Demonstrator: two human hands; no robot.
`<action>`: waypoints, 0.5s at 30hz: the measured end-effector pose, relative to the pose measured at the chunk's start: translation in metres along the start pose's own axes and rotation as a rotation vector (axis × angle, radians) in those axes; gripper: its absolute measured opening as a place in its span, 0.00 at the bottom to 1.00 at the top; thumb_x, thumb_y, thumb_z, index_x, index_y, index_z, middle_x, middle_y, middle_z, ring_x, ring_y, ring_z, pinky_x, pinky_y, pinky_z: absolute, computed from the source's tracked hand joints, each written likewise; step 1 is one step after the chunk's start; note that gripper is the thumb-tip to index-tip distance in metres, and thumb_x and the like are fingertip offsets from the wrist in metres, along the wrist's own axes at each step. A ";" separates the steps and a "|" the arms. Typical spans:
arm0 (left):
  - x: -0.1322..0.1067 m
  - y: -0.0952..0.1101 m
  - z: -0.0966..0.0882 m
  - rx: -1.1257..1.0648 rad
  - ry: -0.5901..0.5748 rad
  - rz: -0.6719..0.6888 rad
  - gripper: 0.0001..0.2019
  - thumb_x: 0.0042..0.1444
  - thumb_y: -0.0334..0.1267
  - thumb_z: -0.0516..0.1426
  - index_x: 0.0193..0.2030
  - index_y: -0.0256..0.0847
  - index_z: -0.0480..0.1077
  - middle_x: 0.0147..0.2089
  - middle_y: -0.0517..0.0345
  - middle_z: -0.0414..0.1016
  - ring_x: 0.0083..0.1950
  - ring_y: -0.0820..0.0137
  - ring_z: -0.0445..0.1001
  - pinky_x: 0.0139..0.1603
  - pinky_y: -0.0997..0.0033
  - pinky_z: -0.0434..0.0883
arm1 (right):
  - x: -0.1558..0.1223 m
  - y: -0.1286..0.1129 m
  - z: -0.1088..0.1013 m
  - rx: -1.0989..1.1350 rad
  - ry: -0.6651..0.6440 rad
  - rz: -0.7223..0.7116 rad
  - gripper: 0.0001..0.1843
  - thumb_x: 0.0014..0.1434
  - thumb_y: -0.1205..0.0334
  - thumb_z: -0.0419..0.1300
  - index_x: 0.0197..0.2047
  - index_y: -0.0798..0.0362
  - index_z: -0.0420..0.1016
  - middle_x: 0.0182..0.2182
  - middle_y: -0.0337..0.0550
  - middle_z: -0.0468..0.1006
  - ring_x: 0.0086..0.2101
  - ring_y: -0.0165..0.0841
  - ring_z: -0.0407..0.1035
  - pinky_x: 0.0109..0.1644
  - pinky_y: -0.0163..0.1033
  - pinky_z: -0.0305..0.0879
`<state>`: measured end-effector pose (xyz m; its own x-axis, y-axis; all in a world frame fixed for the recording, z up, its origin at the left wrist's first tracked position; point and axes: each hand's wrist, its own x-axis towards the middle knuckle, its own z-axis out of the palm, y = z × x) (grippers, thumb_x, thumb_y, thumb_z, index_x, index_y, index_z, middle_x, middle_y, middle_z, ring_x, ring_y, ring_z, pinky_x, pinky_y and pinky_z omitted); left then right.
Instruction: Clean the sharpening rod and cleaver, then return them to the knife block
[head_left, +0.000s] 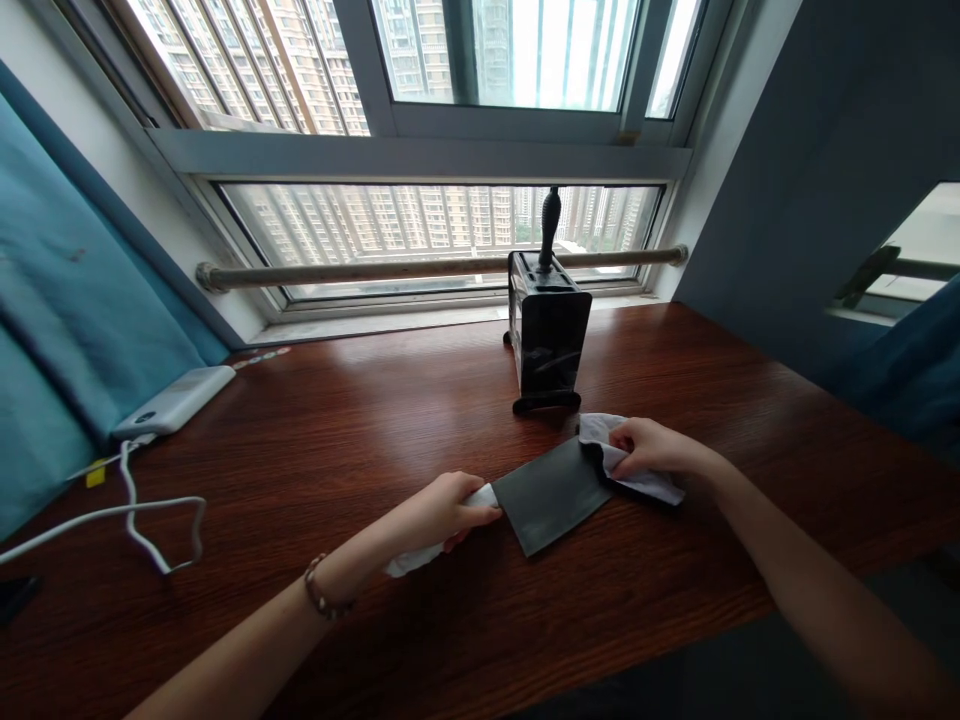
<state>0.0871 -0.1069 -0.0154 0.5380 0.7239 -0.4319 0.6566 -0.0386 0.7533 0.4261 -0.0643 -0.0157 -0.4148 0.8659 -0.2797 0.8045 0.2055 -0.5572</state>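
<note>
Bare left forearm (pixel 255 640) closest, beaded bracelet (pixel 322 592) at the wrist, reaching in over the brown counter (pixel 360 430). Head view, the only one: left hand (pixel 454 508) closed, thumb on top, around the white-covered grip (pixel 487 495) of a broad grey blade (pixel 553 500); a pale loose end, cloth or paper, pokes out beneath the palm. Blade lies between the two hands, low over the near middle of the counter; whether it rests flat on the wood or just clear of it, I cannot tell. Right hand (pixel 649 447) curled, fingers bunched into a white cloth (pixel 656 488) with a dark edge or underside, pinched at the blade's far end and draped past it. My reading: wiping in hand, left steadying, right rubbing. Another stroke would call for a firm hold on the grip, the cloth kept flat between fingers and edge, and a pull along the face, not across the edge. Just beyond, a dark knife block (pixel 553 345) stands upright, one black handle (pixel 550 225) rising from its top. Off to the left, well apart, a white power bank (pixel 176 400) with a looping white cable (pixel 154 555).
</note>
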 end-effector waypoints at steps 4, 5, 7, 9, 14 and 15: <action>-0.001 0.002 -0.001 -0.020 -0.005 -0.006 0.21 0.51 0.56 0.52 0.32 0.36 0.65 0.20 0.60 0.65 0.19 0.73 0.63 0.16 0.77 0.57 | 0.001 -0.003 0.007 -0.140 0.025 0.007 0.19 0.38 0.53 0.68 0.24 0.54 0.64 0.23 0.34 0.66 0.25 0.30 0.58 0.24 0.33 0.47; -0.001 0.002 -0.001 -0.025 -0.005 -0.007 0.21 0.51 0.56 0.52 0.32 0.36 0.65 0.21 0.60 0.65 0.19 0.73 0.63 0.16 0.77 0.57 | 0.000 -0.004 0.007 -0.170 0.032 0.000 0.20 0.36 0.52 0.68 0.25 0.54 0.64 0.24 0.35 0.66 0.26 0.30 0.59 0.24 0.33 0.47; -0.001 0.001 0.000 -0.036 -0.006 -0.006 0.21 0.50 0.56 0.53 0.32 0.36 0.65 0.21 0.60 0.65 0.19 0.73 0.63 0.16 0.77 0.57 | -0.002 -0.006 0.006 -0.198 0.038 -0.007 0.22 0.35 0.51 0.69 0.26 0.54 0.63 0.24 0.35 0.66 0.26 0.31 0.59 0.23 0.34 0.47; 0.001 -0.001 0.001 -0.042 0.002 -0.005 0.21 0.51 0.56 0.52 0.32 0.37 0.64 0.20 0.61 0.64 0.18 0.73 0.62 0.15 0.77 0.57 | -0.003 -0.008 0.004 -0.171 0.028 -0.006 0.20 0.38 0.53 0.68 0.26 0.54 0.63 0.25 0.35 0.66 0.26 0.31 0.59 0.25 0.33 0.48; 0.002 -0.004 0.003 -0.048 0.011 -0.010 0.21 0.51 0.57 0.52 0.32 0.37 0.64 0.21 0.61 0.64 0.18 0.73 0.63 0.15 0.77 0.57 | -0.006 -0.011 -0.002 -0.087 -0.012 -0.006 0.08 0.44 0.65 0.61 0.27 0.54 0.64 0.26 0.36 0.67 0.28 0.31 0.61 0.27 0.33 0.51; 0.002 -0.003 0.003 -0.050 0.008 -0.008 0.21 0.51 0.57 0.52 0.32 0.36 0.64 0.21 0.61 0.65 0.19 0.73 0.63 0.15 0.77 0.57 | -0.006 -0.011 -0.003 -0.079 -0.011 -0.007 0.06 0.44 0.66 0.59 0.27 0.54 0.65 0.26 0.36 0.67 0.28 0.32 0.61 0.27 0.32 0.52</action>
<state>0.0874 -0.1072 -0.0198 0.5282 0.7297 -0.4343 0.6336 0.0018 0.7736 0.4212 -0.0710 -0.0059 -0.4250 0.8594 -0.2843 0.8322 0.2474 -0.4962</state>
